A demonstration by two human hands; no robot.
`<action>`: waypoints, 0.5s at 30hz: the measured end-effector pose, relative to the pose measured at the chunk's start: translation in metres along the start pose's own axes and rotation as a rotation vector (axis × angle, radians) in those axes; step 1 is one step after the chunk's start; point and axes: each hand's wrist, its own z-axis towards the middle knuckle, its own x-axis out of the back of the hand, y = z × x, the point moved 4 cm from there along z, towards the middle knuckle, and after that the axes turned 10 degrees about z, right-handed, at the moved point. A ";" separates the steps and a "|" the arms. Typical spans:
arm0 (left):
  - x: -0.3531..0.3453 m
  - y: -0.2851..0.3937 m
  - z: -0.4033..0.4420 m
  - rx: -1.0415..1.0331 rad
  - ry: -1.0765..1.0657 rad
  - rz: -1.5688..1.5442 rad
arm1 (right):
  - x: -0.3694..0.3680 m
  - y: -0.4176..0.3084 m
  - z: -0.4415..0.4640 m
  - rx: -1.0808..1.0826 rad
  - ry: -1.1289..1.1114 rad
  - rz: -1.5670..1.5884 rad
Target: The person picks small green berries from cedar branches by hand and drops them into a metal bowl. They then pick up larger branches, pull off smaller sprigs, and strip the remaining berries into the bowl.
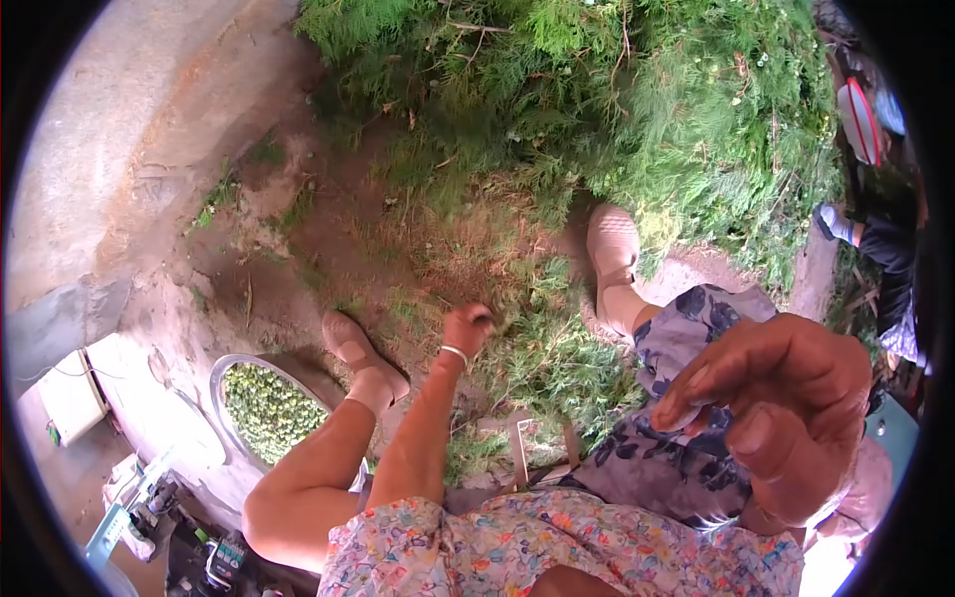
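While the right hand [786, 413] is raised at the near right, half curled, I can't tell whether it pinches anything. A bowl [215, 383] of small green pieces [264, 410] sits at the left, just beside the left leg [313, 468], probably to stay within easy reach. Farther off, the left hand [468, 328], its fingers curled in, is low beside loose sprigs [572, 368]; its grip is hidden. Leafy branches [597, 90] heap across the far side, seemingly to leave foot room.

Ground [348, 214]: brown earth | leafy green branches [567, 95], heaped | loose sprigs [552, 368] | pale-rimmed oval basin [217, 386]
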 end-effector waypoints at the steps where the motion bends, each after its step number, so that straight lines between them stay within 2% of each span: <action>1: 0.011 0.020 -0.004 0.006 0.002 0.001 | -0.001 0.000 -0.001 -0.001 -0.006 -0.016; 3: 0.004 0.043 -0.029 0.448 -0.808 -0.095 | -0.002 0.001 -0.002 -0.002 -0.018 -0.033; 4: 0.007 0.040 -0.029 0.451 -0.806 -0.096 | -0.001 0.002 -0.002 -0.003 -0.026 -0.036; 6: 0.030 0.021 -0.005 0.497 -0.269 -0.397 | -0.001 0.004 -0.004 -0.003 -0.032 -0.037; 8: 0.060 -0.001 0.031 0.237 0.279 -0.044 | -0.001 0.004 -0.004 0.032 -0.027 -0.060; 10: 0.091 0.006 0.063 0.189 0.466 0.385 | -0.002 0.004 -0.003 0.038 -0.012 -0.061; 14: 0.110 0.039 0.098 0.250 0.415 0.555 | -0.004 0.003 0.001 0.019 0.002 -0.075; 15: 0.107 0.041 0.102 0.280 0.318 0.619 | -0.004 0.004 0.001 0.018 0.005 -0.078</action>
